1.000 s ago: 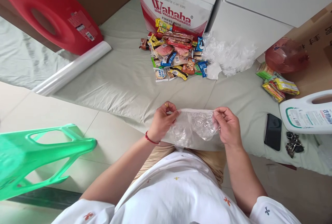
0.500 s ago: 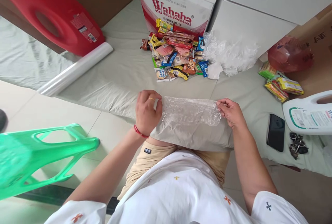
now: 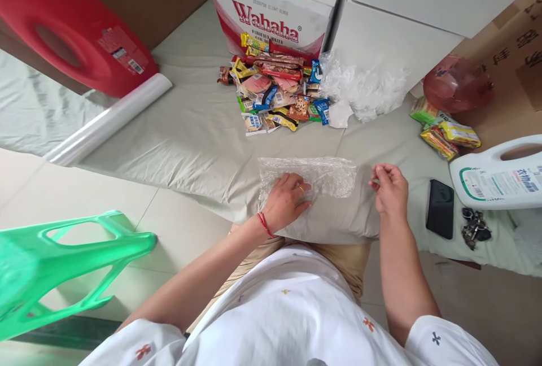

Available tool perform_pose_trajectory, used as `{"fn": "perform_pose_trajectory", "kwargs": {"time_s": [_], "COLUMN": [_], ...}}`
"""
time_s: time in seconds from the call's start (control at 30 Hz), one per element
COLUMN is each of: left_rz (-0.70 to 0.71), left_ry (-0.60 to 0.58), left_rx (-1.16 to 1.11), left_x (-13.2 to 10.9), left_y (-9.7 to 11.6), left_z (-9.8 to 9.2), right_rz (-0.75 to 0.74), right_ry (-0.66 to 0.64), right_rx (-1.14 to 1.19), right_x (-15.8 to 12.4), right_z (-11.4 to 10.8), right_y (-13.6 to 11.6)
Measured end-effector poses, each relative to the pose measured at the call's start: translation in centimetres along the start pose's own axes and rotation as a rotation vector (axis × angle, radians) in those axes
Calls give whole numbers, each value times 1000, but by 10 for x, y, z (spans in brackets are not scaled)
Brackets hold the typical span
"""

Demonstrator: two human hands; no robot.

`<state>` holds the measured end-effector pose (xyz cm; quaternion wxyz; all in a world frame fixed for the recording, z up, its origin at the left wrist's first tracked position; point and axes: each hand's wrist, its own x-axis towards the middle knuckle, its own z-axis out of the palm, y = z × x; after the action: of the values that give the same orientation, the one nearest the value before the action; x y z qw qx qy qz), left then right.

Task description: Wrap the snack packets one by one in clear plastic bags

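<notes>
A folded sheet of clear plastic film (image 3: 332, 177) lies flat on the grey-green cloth in front of me. On its left part rests my left hand (image 3: 288, 199), palm down with the fingers spread, a ring on one finger. My right hand (image 3: 389, 188) is just past the film's right end, apart from it. Its fingers are loosely bent, and I see nothing between them. Beyond the film is a pile of small wrapped snacks (image 3: 275, 92) in many colours. Crumpled clear plastic (image 3: 366, 83) sits right of the pile.
A Wahaba-style printed carton (image 3: 266, 16) stands behind the snacks. At left are a film roll (image 3: 110, 120), a red jug (image 3: 76, 27) and a green stool (image 3: 76, 264). At right lie snack packs (image 3: 449, 131), a phone (image 3: 440, 209), keys (image 3: 476, 227) and a white jug (image 3: 499, 174).
My left hand has moved right from the film's left edge onto its surface. My right hand has let go of the film's right end and moved slightly right.
</notes>
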<state>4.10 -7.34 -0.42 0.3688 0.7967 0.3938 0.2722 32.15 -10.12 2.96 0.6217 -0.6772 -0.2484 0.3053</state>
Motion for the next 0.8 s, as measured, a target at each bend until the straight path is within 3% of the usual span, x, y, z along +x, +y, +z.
{"fn": "perform_pose_trajectory", "kwargs": {"time_s": [0.2, 0.43, 0.6, 0.8], "left_rz": [17, -168, -371, -454], "left_ry": [-15, 86, -10, -33], "left_rx": [-23, -247, -534, -718], "left_x": [2, 10, 11, 10], "left_y": [-3, 16, 32, 40], "left_z": [-3, -11, -13, -14], "right_rz": [174, 380, 287, 225], "right_ry": [-145, -565, -536, -468], "right_rx": [-16, -92, -9, 55], "right_x": [-62, -104, -111, -113], "right_z": [-23, -3, 27, 44], "right_y": [7, 6, 10, 7]}}
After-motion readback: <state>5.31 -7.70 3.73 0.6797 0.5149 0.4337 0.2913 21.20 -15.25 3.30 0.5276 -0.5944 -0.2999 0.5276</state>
